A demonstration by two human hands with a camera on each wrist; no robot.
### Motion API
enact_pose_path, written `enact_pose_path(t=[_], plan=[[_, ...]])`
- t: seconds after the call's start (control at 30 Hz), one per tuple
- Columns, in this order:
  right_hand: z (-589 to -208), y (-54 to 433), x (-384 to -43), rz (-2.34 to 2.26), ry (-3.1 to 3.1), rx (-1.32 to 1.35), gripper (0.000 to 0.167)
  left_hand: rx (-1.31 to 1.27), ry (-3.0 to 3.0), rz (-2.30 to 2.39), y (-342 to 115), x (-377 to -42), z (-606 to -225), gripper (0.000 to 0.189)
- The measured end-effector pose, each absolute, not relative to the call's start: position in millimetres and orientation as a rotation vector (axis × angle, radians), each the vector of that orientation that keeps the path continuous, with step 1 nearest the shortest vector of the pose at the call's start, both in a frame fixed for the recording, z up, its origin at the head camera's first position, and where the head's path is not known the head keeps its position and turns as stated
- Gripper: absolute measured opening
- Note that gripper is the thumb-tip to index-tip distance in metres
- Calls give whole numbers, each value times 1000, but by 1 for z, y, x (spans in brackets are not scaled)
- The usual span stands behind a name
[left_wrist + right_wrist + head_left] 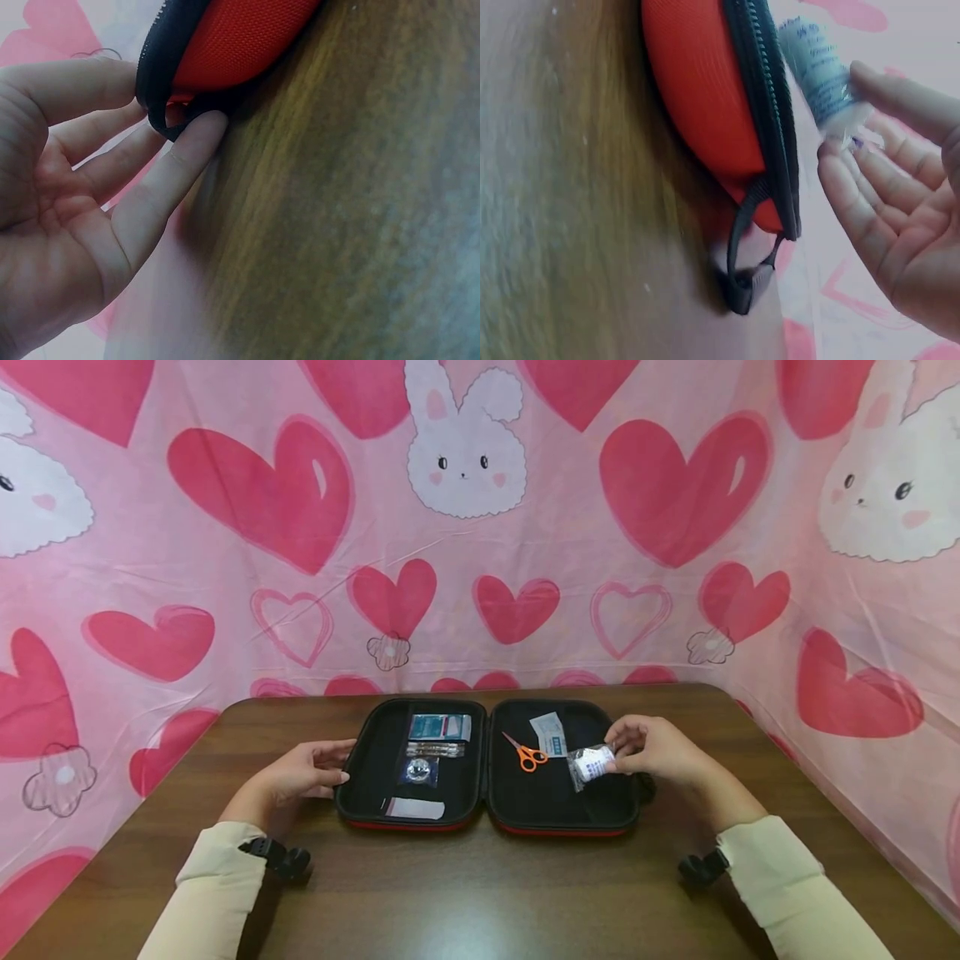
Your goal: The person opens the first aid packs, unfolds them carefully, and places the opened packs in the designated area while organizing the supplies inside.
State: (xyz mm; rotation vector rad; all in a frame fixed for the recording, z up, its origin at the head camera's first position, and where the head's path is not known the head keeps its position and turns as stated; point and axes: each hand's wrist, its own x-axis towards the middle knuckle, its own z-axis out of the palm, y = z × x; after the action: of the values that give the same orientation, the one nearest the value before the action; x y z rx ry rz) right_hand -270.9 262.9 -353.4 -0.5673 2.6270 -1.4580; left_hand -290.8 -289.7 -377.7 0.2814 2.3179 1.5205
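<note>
A zippered case [485,814], red outside and black inside, lies spread flat on the table. My left hand [306,770] grips its left rim; in the left wrist view the fingers lie at the zipper edge and a black fabric loop [169,131]. Over the case's right half, my right hand [656,747] pinches a white bandage roll [592,762] with blue print, wrapped in clear plastic. The right wrist view shows the roll [821,71] between thumb and fingertips, beside the zipper edge. Orange-handled scissors [531,760] and a white-and-blue packet [551,735] lie in that half.
The left half holds a teal packet [438,727], slim clear tubes [435,749], a round silvery item [417,770] in a clear bag, and a white packet [415,808]. A black zipper strap [742,277] hangs from the right end. Behind the wooden table [480,893] hangs a pink heart-patterned cloth [517,535].
</note>
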Motion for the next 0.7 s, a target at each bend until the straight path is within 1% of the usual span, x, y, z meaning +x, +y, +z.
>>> enact_pose_path(t=[0.13, 0.3, 0.5, 0.7], plan=[[-352, 267, -271, -1338, 2798, -497, 37, 272, 2311, 1533, -290, -291, -379, 72], [-354, 268, -273, -1113, 2994, -486, 33, 271, 2312, 1535, -290, -291, -378, 71], [-355, 260, -275, -900, 3136, -471, 26, 270, 2315, 1529, -290, -291, -378, 72], [-358, 247, -281, -735, 3242, -461, 25, 274, 2318, 1525, -290, -292, -379, 72]])
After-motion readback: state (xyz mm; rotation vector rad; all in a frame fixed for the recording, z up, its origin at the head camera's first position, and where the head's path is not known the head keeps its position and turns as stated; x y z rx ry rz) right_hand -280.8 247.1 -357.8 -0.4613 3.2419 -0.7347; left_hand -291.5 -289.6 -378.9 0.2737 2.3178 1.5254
